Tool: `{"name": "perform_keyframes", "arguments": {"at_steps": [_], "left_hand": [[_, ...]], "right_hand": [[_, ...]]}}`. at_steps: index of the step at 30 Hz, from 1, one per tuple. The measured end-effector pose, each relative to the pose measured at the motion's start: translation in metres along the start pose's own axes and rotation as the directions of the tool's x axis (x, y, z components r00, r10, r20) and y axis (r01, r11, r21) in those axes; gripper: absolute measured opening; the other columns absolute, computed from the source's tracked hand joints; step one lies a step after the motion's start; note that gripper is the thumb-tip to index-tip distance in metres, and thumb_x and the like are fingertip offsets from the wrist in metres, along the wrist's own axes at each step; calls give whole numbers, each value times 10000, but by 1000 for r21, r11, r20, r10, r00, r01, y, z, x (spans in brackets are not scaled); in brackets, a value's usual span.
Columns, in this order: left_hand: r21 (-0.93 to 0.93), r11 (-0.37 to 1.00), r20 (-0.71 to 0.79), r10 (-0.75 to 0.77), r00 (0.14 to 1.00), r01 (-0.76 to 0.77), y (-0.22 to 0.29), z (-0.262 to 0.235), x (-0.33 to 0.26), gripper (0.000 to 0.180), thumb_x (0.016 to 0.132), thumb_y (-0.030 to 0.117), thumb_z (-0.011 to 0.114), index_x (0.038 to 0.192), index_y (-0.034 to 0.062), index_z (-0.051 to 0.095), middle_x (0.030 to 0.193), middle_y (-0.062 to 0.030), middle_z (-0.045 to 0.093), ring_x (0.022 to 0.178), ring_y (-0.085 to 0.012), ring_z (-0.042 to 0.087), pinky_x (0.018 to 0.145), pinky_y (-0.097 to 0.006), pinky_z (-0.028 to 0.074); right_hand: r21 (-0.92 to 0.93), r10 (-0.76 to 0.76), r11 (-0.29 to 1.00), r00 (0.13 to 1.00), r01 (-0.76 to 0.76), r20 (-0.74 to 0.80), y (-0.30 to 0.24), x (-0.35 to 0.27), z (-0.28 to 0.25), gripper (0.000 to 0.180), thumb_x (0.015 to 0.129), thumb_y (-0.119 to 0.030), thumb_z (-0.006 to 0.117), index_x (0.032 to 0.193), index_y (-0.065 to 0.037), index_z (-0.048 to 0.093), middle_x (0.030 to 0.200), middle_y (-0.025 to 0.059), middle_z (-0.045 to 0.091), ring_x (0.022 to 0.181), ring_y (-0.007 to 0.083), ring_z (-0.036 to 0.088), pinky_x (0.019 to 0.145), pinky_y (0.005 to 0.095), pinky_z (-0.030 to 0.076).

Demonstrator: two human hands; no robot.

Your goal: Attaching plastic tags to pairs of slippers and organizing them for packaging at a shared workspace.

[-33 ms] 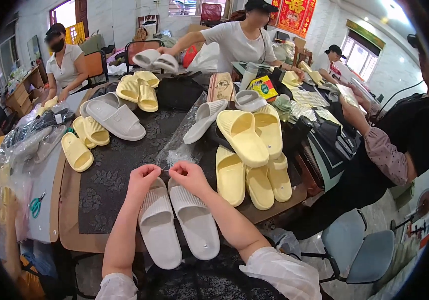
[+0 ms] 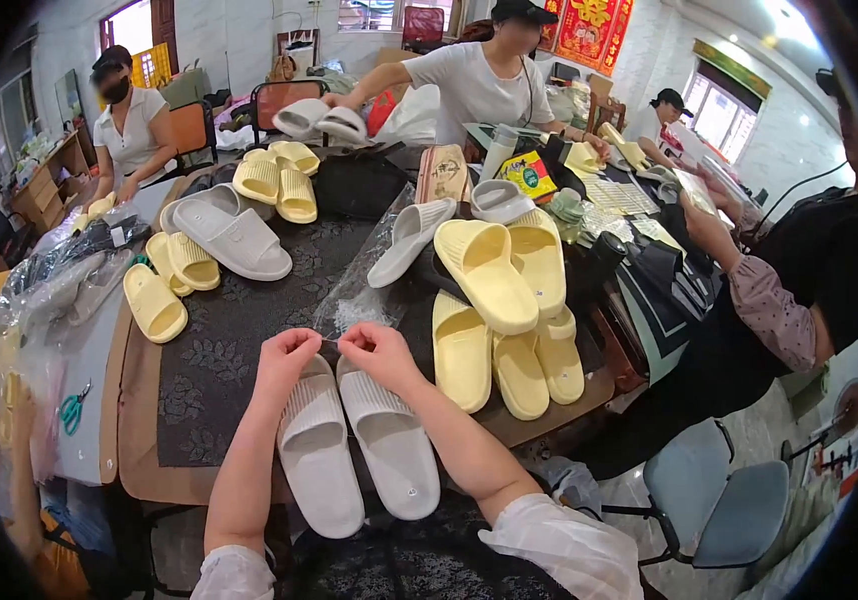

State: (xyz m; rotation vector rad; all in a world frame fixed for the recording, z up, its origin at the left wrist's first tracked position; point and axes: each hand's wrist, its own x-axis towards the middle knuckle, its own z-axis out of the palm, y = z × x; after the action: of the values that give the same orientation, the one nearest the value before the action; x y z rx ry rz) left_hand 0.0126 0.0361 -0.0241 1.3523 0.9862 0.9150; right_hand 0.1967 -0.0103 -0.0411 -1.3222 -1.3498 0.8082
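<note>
Bordering nearest grey slippers [image 2: 392, 450]; yellow slippers [image 2: 489, 280], right; clear plastic [image 2: 351, 290], beyond

Scissors [image 2: 75, 408] with green handles lie on the left bench [image 2: 89, 455]. Farther left stands a wooden drawer cabinet [image 2: 39, 207], and at the far left an orange-backed chair [image 2: 192, 130]. A pale bottle [image 2: 498, 153] stands just left of a yellow and red packet [image 2: 527, 176]. A red poster [image 2: 587, 30] hangs on the far wall, left of a bright window [image 2: 721, 110]; a blue-grey chair [image 2: 744, 515] stands near right
</note>
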Motion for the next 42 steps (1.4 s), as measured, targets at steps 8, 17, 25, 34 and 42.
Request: {"name": "perform_keyframes", "arguments": {"at_steps": [8, 17, 25, 34, 42], "left_hand": [[-48, 999, 12, -15, 1000, 16, -8, -6, 2, 95, 846, 123, 667, 888, 38, 671, 785, 35, 626, 706, -34, 549, 627, -204, 432], [32, 999, 79, 10, 997, -13, -14, -5, 5, 115, 855, 139, 688, 903, 35, 671, 778, 32, 629, 688, -36, 544, 617, -195, 425], [74, 997, 173, -13, 985, 0, -10, -2, -1, 109, 861, 152, 691, 885, 48, 668, 751, 51, 598, 639, -27, 496, 579, -189, 402], [127, 992, 149, -26, 988, 7, -2, -3, -1, 125, 859, 168, 687, 846, 44, 680, 737, 51, 599, 670, -32, 525, 606, -203, 416], [-9, 1000, 87, 9, 996, -9, -9, -6, 1, 127, 862, 168, 697, 906, 49, 688, 759, 47, 615, 664, -29, 519, 602, -197, 409]], "right_hand": [[-50, -29, 998, 999, 30, 23, -5, -2, 3, 171, 827, -188, 700, 887, -28, 688, 724, 23, 662, 640, 87, 590, 603, 256, 479], [-43, -17, 999, 999, 19, 29, -10, -5, -1, 157, 832, -172, 700, 892, -28, 678, 698, -2, 629, 616, 65, 549, 584, 241, 460], [-51, -31, 998, 996, 35, 80, -12, -6, 0, 136, 830, -145, 690, 893, -26, 676, 697, -14, 619, 627, 52, 535, 587, 235, 454], [-76, -89, 992, 991, 96, 95, -9, -3, -1, 149, 816, -164, 684, 881, -30, 675, 705, 35, 655, 626, 107, 599, 599, 272, 482], [-89, -110, 989, 990, 117, 87, -10, -4, 0, 152, 812, -174, 692, 873, -35, 680, 681, 25, 643, 596, 107, 581, 583, 267, 473]]}}
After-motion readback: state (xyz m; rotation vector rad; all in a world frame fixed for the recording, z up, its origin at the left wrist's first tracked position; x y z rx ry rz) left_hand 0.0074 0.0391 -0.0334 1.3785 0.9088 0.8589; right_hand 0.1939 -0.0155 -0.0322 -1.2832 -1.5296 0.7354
